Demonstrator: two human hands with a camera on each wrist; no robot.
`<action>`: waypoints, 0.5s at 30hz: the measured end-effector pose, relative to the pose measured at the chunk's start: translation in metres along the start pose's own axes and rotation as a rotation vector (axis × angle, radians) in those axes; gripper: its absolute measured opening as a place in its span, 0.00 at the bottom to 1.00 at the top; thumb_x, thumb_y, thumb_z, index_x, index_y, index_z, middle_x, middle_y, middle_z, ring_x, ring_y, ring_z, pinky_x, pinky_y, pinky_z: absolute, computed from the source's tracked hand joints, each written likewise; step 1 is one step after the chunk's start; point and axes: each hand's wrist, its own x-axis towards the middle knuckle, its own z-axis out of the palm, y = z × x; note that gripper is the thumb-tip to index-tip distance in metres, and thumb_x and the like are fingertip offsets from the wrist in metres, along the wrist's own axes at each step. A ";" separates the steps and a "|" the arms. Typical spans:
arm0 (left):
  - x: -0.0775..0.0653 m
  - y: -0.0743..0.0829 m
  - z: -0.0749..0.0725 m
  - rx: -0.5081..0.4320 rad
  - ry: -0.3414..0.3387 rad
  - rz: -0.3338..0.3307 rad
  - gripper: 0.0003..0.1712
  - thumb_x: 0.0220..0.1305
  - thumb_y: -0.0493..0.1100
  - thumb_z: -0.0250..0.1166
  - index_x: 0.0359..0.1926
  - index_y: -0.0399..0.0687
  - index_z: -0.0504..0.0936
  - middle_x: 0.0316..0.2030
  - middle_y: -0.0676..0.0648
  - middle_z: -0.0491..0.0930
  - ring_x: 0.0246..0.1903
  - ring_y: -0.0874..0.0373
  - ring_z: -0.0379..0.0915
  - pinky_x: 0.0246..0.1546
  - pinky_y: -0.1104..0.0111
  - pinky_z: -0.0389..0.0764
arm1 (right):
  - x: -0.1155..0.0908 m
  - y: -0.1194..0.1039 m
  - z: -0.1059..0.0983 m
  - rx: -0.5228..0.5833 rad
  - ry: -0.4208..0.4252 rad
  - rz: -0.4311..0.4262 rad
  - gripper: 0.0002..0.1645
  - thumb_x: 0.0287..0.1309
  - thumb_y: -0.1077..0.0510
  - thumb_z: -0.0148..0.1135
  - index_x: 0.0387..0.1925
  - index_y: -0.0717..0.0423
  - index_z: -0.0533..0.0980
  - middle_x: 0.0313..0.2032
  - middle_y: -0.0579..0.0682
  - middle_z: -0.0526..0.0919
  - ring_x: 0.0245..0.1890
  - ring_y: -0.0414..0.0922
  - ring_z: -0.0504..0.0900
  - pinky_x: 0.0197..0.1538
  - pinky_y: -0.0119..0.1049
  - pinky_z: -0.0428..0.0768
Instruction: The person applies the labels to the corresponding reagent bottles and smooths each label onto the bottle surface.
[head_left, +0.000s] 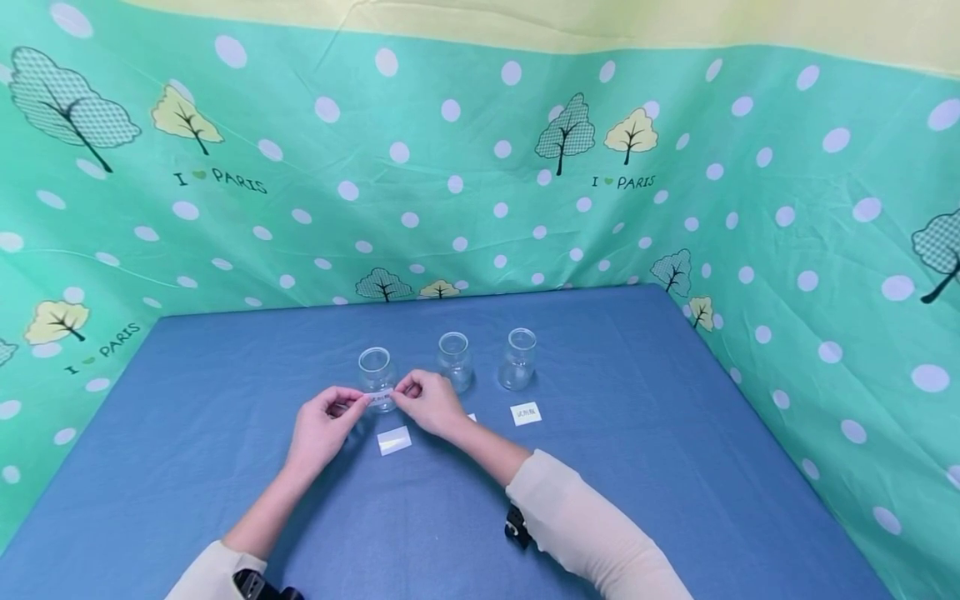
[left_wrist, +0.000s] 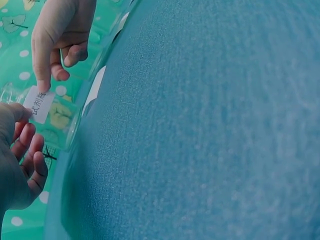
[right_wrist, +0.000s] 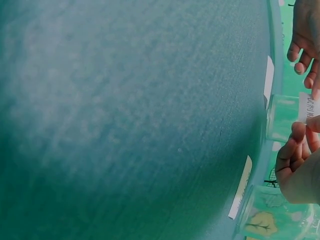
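A white label (head_left: 380, 397) with handwritten characters lies across the front of the leftmost glass jar (head_left: 376, 365). My left hand (head_left: 324, 423) pinches its left end between thumb and finger, and my right hand (head_left: 432, 404) has the right end at its fingertips. The left wrist view shows the label (left_wrist: 39, 104) flat along the jar's side, with the left hand (left_wrist: 17, 155) below and the right hand (left_wrist: 62, 37) above. From the right wrist, the label (right_wrist: 309, 107) is seen between both hands, the right hand (right_wrist: 302, 162) nearer. The jar stands upright on the blue cloth.
Two more glass jars (head_left: 453, 362) stand to the right, the farther jar (head_left: 517, 360) at the row's end. A blank white slip (head_left: 393, 441) lies before the left jar. One written label (head_left: 526, 413) lies before the right jar; another paper (head_left: 471, 417) is mostly behind my right arm.
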 end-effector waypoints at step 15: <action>0.001 -0.002 0.000 -0.003 0.023 -0.001 0.13 0.56 0.48 0.68 0.36 0.44 0.83 0.32 0.43 0.83 0.21 0.70 0.73 0.19 0.74 0.74 | -0.001 0.000 0.000 -0.008 0.009 -0.016 0.06 0.53 0.54 0.66 0.29 0.53 0.80 0.22 0.44 0.79 0.21 0.31 0.70 0.27 0.22 0.70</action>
